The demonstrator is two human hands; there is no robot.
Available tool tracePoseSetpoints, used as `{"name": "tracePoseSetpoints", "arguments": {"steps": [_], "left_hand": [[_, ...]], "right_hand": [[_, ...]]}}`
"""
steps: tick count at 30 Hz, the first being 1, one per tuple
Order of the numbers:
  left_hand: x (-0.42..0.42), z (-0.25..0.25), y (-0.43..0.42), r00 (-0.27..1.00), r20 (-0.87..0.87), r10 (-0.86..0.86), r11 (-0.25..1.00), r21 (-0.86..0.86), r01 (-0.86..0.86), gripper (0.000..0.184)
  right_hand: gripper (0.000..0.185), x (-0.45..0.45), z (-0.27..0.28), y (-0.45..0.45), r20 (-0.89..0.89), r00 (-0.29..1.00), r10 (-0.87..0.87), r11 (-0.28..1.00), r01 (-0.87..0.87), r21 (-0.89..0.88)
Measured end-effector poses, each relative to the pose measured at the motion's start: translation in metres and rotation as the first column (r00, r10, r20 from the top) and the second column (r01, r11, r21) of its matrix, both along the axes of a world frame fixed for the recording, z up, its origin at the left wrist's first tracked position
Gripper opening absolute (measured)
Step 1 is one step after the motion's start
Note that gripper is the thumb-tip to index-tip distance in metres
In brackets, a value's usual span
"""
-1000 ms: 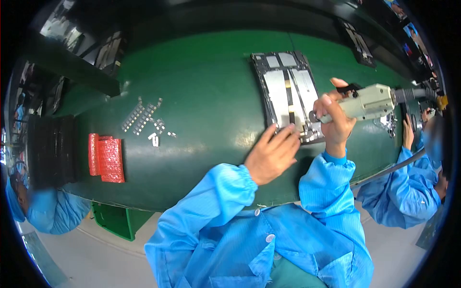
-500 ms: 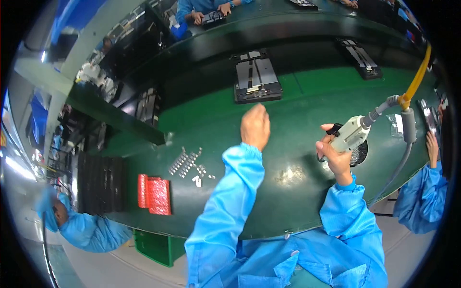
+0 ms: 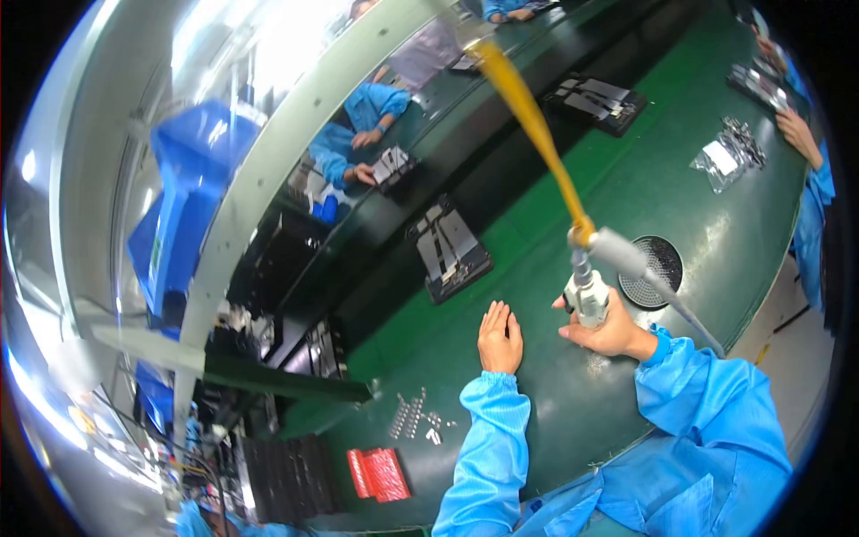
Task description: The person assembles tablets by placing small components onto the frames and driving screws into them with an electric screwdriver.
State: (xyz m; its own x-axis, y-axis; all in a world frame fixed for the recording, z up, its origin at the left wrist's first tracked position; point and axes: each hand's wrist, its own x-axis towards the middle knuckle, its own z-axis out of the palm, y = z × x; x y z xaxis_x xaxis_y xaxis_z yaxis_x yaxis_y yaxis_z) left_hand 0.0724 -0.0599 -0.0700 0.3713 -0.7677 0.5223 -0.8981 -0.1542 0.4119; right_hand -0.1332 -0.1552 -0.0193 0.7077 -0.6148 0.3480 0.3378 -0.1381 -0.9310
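My left hand (image 3: 500, 338) lies palm down on the green table (image 3: 573, 421), fingers stretched forward and holding nothing. To its right, my right hand (image 3: 616, 329) is wrapped around a white air gun (image 3: 589, 300). A yellow hose (image 3: 537, 125) and a thick grey cable (image 3: 649, 277) run from the top of the gun; its lower end is hidden by my fingers. Ahead of my left hand, apart from it, a flat black device (image 3: 452, 251) with grey panels rests on the dark strip of the bench. A round black perforated dish (image 3: 651, 271) sits beyond my right hand.
Small metal parts (image 3: 413, 416) and red packets (image 3: 379, 474) lie to the left, beside black stacked slabs (image 3: 291, 474). Another device (image 3: 597, 100) is farther right. A clear bag (image 3: 718, 161) lies near a co-worker's hand (image 3: 796, 134). A metal post (image 3: 286, 376) juts in from the left.
The view has swung, shifting the bench scene. My left hand has gone from curled to stretched out flat. My right hand still grips the air gun, now turned more upright, with the hose across the view.
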Motion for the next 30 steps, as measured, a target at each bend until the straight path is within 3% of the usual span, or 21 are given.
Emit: {"name": "tracePoseSetpoints", "arguments": {"steps": [4,5,7,9,11,12,13,15,17,19,20,22,24,25,30], "left_hand": [[-0.007,0.001,0.001,1.0,0.007,0.01,1.0,0.013,-0.01,0.022],[-0.008,0.001,0.002,1.0,0.003,0.013,1.0,0.018,-0.013,0.022],[-0.011,0.001,0.005,1.0,-0.007,0.015,1.0,0.025,-0.015,0.023],[-0.012,-0.001,0.008,0.995,-0.085,0.052,0.994,0.101,-0.043,0.022],[-0.024,0.006,0.002,0.988,-0.15,0.048,0.997,0.072,-0.038,0.021],[-0.017,0.005,-0.007,0.983,0.179,-0.043,0.992,0.124,0.021,0.022],[-0.017,0.0,-0.02,0.971,0.229,-0.074,0.994,0.095,0.053,0.021],[-0.035,0.003,-0.057,0.999,-0.027,-0.044,0.999,0.02,0.044,0.02],[-0.059,0.021,-0.097,0.988,-0.044,-0.148,0.984,0.091,0.151,0.022],[-0.066,0.023,-0.141,0.963,0.011,-0.269,0.954,0.137,0.265,0.027],[-0.075,0.028,-0.166,0.948,0.039,-0.317,0.94,0.147,0.308,0.029],[-0.092,0.036,-0.213,0.916,0.079,-0.393,0.91,0.174,0.376,0.034],[-0.107,0.039,-0.259,0.893,0.045,-0.448,0.882,0.19,0.432,0.042],[-0.116,0.04,-0.281,0.881,0.028,-0.473,0.865,0.202,0.459,0.046],[-0.121,0.029,-0.377,0.864,0.155,-0.479,0.848,0.337,0.409,0.074]], "right_hand": [[0.035,-0.013,0.012,-0.001,0.095,0.994,0.062,0.996,-0.068,0.054],[0.034,-0.014,0.003,0.0,0.121,0.988,0.1,0.977,-0.12,0.175],[0.045,-0.018,-0.015,-0.004,0.019,0.993,0.115,0.99,-0.113,-0.088],[0.036,-0.032,-0.003,-0.015,0.01,0.989,0.149,0.984,-0.147,-0.102],[0.033,-0.036,-0.009,-0.02,0.071,0.981,0.179,0.971,-0.164,-0.171],[0.03,-0.044,-0.003,-0.023,0.033,0.986,0.165,0.966,-0.155,-0.207],[0.031,-0.051,0.001,-0.028,-0.023,0.972,0.235,0.956,-0.235,-0.173],[0.033,-0.055,-0.005,-0.031,0.065,0.971,0.229,0.958,-0.213,-0.19],[0.031,-0.06,-0.004,-0.034,0.117,0.963,0.241,0.967,-0.228,-0.114],[0.029,-0.06,-0.008,-0.037,0.103,0.959,0.263,0.961,-0.25,-0.12],[0.037,-0.059,-0.011,-0.04,0.068,0.956,0.286,0.949,-0.273,-0.157],[0.037,-0.054,-0.02,-0.037,0.125,0.951,0.281,0.954,-0.263,-0.143],[0.038,-0.062,-0.011,-0.043,0.111,0.93,0.351,0.936,-0.346,-0.061],[0.04,-0.058,-0.015,-0.042,0.133,0.94,0.314,0.948,-0.302,-0.102],[0.038,-0.059,-0.013,-0.047,0.12,0.943,0.31,0.95,-0.313,0.004]]}}
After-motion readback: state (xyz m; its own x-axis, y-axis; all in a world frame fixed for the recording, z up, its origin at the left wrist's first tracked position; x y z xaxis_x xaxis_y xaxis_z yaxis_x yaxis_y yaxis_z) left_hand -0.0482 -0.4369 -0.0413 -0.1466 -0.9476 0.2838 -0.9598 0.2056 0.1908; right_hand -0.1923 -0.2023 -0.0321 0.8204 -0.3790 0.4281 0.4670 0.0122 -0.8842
